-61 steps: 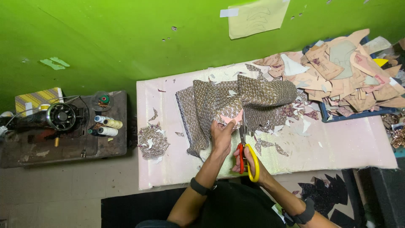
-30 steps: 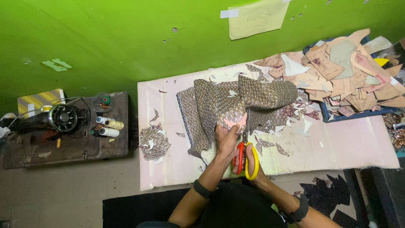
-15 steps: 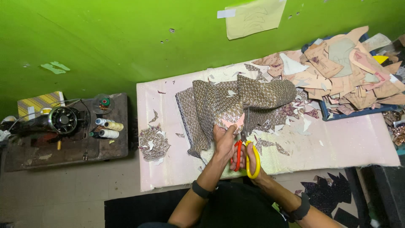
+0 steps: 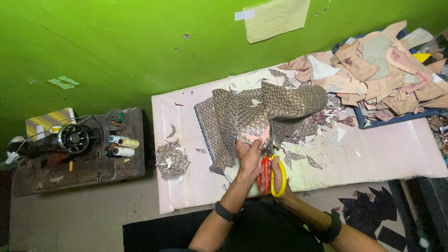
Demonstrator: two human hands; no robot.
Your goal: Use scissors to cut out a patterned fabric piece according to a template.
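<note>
Right hand [image 4: 279, 176] closed through loops of red-and-yellow scissors [image 4: 269, 171], blades pointing up into patterned fabric [image 4: 261, 114]. Left hand [image 4: 249, 158] curled, pinching fabric edge just beside blades. Fabric bunched on pale pink table [image 4: 396, 154], near middle. Scrap heap [image 4: 171, 159] to left of fabric. Paper pattern pieces [image 4: 382, 70] piled at right end. Sewing machine [image 4: 70, 139] on low stand, well apart.

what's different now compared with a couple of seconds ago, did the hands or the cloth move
Little changed. The right hand keeps the scissors at the patterned fabric; the left hand still grips the cloth beside the blades, shifted only slightly. The scrap pile, sewing machine and paper patterns stayed put.
</note>
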